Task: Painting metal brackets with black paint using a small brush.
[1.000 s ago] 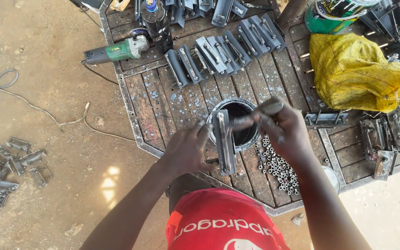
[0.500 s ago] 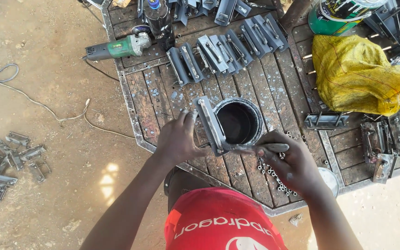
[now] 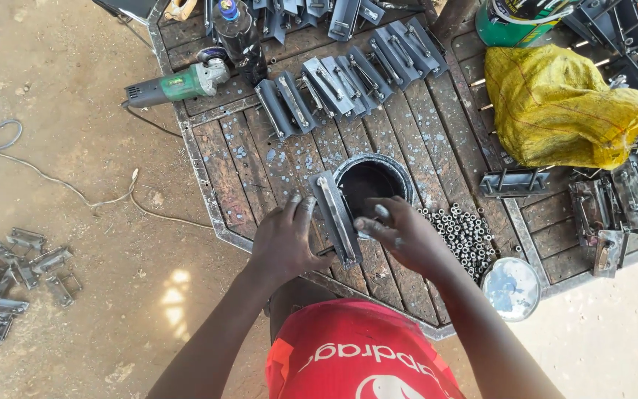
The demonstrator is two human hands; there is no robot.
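Head view: left hand (image 3: 283,240) lies flat beside a grey metal bracket (image 3: 336,216), fingers together, tips touching the bracket's left edge; not closed around it. Right hand (image 3: 400,233) rests at the bracket's right side, fingers loosely curled; whether it grips anything cannot be told. Bracket lies on the wooden worktable (image 3: 437,140), just left of a round dark opening (image 3: 371,181). Pile of small metal bushings (image 3: 467,233) near the right hand. Green angle grinder (image 3: 179,83) at the far-left table edge; yellow sack (image 3: 563,103) far right.
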